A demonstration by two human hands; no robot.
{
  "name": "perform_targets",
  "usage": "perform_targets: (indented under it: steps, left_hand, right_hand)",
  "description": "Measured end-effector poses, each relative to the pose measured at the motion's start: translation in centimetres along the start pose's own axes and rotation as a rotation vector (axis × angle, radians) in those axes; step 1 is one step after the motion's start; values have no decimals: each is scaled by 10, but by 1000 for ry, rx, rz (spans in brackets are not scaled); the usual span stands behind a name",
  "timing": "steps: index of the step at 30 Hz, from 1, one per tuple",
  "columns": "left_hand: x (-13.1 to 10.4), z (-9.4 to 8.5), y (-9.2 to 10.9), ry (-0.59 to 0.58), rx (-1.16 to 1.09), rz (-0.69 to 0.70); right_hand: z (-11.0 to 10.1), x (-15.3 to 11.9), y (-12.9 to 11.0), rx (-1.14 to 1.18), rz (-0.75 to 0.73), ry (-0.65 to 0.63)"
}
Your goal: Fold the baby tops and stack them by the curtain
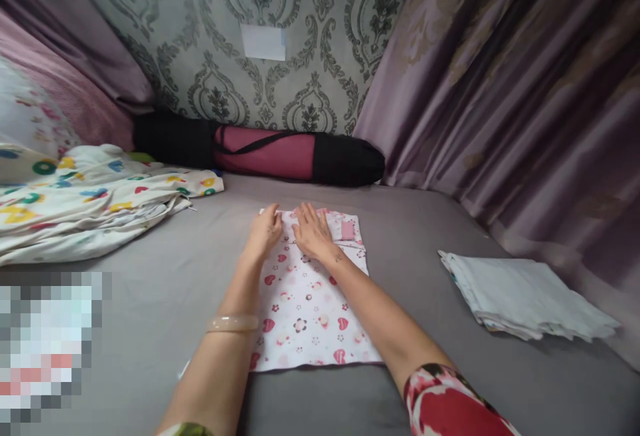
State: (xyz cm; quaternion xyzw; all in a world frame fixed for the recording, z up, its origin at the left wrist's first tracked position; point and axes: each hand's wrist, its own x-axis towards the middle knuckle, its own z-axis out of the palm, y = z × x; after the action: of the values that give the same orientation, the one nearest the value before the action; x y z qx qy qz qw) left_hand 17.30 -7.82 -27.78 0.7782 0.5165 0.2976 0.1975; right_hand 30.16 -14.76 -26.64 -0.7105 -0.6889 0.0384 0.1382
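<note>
A white cloth printed with pink hearts and small flowers lies flat in front of me, its far end folded over in a band. A small pink patch shows at the right of that band. At the far left corner, my left hand has its fingers curled in on the cloth's edge; the fingertips are partly hidden. My right hand rests palm down on the folded band, fingers stretched out and slightly apart. A pale bangle circles my left forearm.
The cloth lies on a grey sheet. To the right is a stack of folded pale cloths. Colourful printed bedding is heaped at the left. Against the patterned wall lies a long black and maroon bag; purple curtains hang at the right.
</note>
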Motion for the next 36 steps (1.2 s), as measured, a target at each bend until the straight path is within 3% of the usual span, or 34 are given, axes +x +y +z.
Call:
perform_targets:
  steps: [5, 10, 16, 20, 26, 31, 36]
  left_hand:
    - [-12, 18, 1, -192, 316, 76]
    - [-13, 17, -3, -243, 376, 88]
    - [-7, 11, -8, -183, 309, 34]
    - [-6, 10, -16, -204, 278, 10]
    - [-4, 10, -30, -93, 131, 106]
    - [0, 8, -40, 3, -134, 1]
    - [-4, 2, -36, 103, -385, -57]
  right_hand:
    - [13, -11, 19, -20, 42, -34]
    - [11, -8, 23, 24, 44, -103]
    - [14, -14, 37, -57, 249, 82]
    - [19, -15, 43, -59, 298, 50]
    - [2, -26, 67, -58, 337, 80]
    - [-10, -59, 77, -33, 161, -50]
    - [-18, -117, 66, -13, -60, -173]
